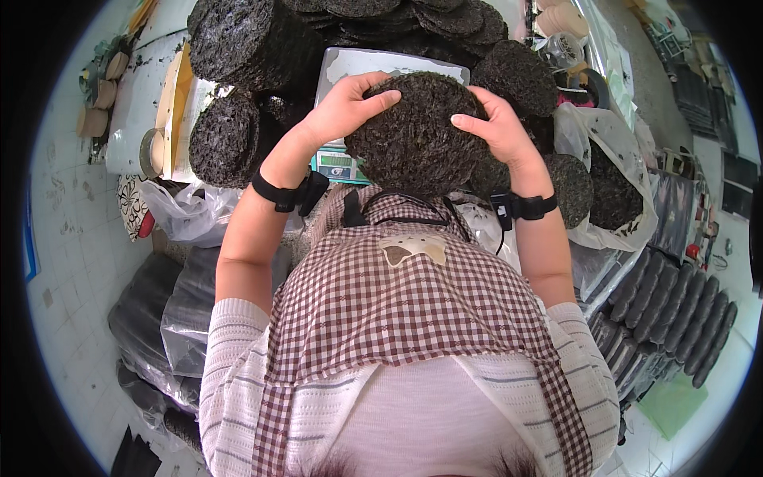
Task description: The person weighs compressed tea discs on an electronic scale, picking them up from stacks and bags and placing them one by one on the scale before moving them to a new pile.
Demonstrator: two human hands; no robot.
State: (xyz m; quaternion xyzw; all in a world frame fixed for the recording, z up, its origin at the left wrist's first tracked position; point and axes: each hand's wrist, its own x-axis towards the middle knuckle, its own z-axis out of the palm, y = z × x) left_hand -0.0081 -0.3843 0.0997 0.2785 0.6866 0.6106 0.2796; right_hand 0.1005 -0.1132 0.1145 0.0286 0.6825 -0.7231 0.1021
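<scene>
Between my two hands is a round, dark cake of dried seaweed (417, 134), tilted so that its flat face is towards me. My left hand (351, 107) grips its upper left edge, thumb on the face. At the upper right edge, my right hand (498, 122) holds it the same way; the fingers behind are partly hidden. Just beyond the cake lies a digital weighing scale (341, 59) with a pale, worn top. The scale's lit display (335, 160) shows to the left of the cake, which covers part of the scale.
Thick stacks of seaweed cakes (247, 42) stand around the scale. A clear plastic bag (602, 128) at the right contains more cakes. Wrapped dark rolls (667, 310) are piled at the lower right, and bagged dark bundles (149, 310) lie at the lower left.
</scene>
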